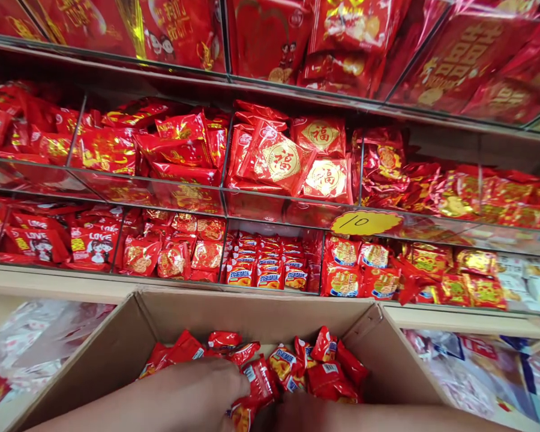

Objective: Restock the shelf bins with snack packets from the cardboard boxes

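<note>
An open cardboard box [252, 312] stands in front of me, with several small red snack packets [333, 378] heaped inside. My left hand [218, 381] reaches in from the left, its fingers curled against a red snack packet [258, 381] near the middle of the heap. Low at the bottom edge, my right hand [299, 411] is down among the packets, blurred and dark, with its fingers hidden. Behind the box, matching egg-biscuit packets [267, 264] stand in neat rows in a clear compartment of the lowest shelf.
Clear dividers split the stacked shelves into compartments of red and gold packets [279, 159]. A yellow price tag [365, 222] marked 10 hangs on the middle shelf's front. Plastic-wrapped goods [36, 342] lie left of the box, and bagged goods [468, 372] right of it.
</note>
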A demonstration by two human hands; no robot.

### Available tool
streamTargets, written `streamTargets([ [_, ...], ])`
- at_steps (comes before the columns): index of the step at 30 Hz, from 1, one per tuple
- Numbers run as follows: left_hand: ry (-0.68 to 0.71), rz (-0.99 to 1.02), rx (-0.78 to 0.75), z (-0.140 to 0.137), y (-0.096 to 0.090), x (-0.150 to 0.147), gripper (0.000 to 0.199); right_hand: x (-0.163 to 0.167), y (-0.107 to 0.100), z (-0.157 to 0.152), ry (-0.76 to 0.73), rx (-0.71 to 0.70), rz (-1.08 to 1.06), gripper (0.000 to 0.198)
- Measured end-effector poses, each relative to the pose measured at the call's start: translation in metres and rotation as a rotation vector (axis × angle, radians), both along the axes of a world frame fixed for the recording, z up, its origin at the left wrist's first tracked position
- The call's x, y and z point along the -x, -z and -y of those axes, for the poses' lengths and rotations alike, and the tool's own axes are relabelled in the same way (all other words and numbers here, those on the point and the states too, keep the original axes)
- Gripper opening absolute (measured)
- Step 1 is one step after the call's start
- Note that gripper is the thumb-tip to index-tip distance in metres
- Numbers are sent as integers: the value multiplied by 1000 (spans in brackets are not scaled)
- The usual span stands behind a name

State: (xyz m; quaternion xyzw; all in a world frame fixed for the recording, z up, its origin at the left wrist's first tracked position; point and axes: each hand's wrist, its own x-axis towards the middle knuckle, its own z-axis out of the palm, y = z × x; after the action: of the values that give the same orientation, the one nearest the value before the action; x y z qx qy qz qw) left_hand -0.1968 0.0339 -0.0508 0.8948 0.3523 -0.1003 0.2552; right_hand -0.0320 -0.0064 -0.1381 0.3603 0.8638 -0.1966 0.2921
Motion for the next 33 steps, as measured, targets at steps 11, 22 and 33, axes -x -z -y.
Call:
streamTargets([
  [11, -313, 649, 503, -30, -20, -13, 29, -27, -85, -27, 801, 187, -1204, 45],
  [22, -479, 897, 667, -32, -35, -14, 36, -32, -97, -28, 1199, 232, -1660, 30],
  [33, -261, 753, 695, -25, -24, -8, 64, -30, -79, -23, 999, 149, -1414, 36],
])
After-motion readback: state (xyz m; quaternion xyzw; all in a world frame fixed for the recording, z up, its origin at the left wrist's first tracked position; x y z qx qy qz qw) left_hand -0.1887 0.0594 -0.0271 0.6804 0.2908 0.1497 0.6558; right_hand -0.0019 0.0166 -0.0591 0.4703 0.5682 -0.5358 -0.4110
